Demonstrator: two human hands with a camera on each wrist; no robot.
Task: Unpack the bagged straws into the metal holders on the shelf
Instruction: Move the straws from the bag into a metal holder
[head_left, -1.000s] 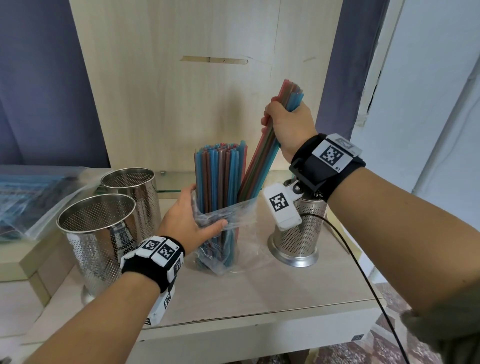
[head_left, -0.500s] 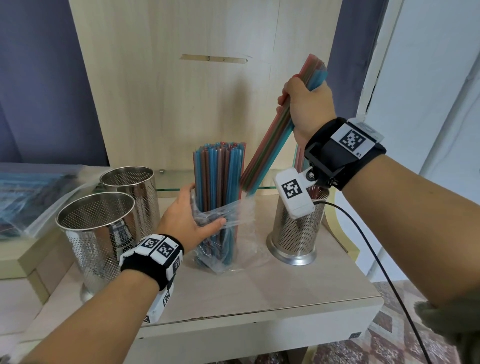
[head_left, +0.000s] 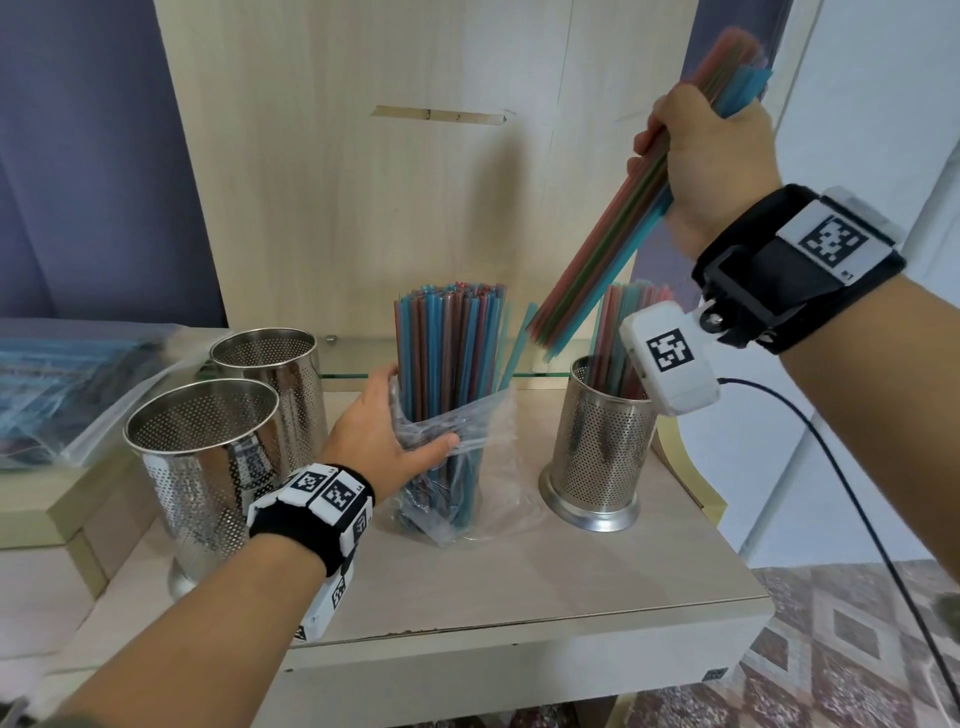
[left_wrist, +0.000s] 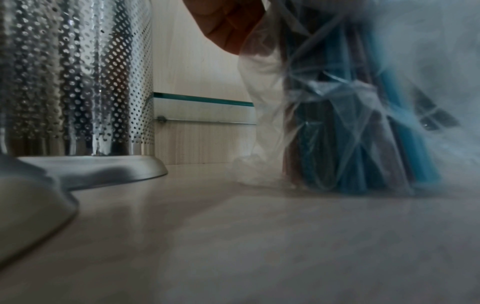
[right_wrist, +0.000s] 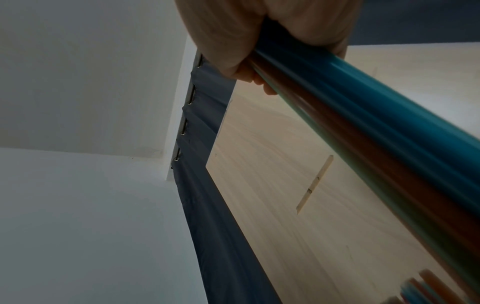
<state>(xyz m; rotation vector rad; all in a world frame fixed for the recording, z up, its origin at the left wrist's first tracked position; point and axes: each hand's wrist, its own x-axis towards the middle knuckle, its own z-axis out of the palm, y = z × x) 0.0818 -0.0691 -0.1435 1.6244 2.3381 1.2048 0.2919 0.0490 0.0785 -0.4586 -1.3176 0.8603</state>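
Your right hand (head_left: 711, 156) is raised high, forearm angled up from the lower right, fingers wrapped in a fist round a bundle of straws (head_left: 613, 244). The bundle slants down and to the left from your fist, its lower ends hanging in the air just above the rim of the right holder (head_left: 602, 447), not yet inside it. That holder sits directly below your wrist and already has straws in it (head_left: 621, 332) standing up. In the right wrist view the fist (right_wrist: 259, 37) grips smooth teal, brown and pale green tubes (right_wrist: 363, 115), blurred.

Your left hand (head_left: 379, 441) reaches forward low over the shelf (head_left: 571, 571), thumb on the near side and fingers curled round the far side of the plastic bag (head_left: 457, 431), clasping it about halfway up. The bag is thin, clear and crumpled, standing on end on the shelf, and the bagged straws (head_left: 452, 348) rise out of its open top: blue, red and brown, packed upright. The left wrist view shows the crinkled film (left_wrist: 345, 123) touching the pale wood-grain surface.

To the left of your left wrist stand two empty holders, a near one (head_left: 202, 467) and a far one (head_left: 270, 384), perforated shiny steel cylinders with flared bases. Further left lies a stack of more bagged straws (head_left: 67, 395), flat.
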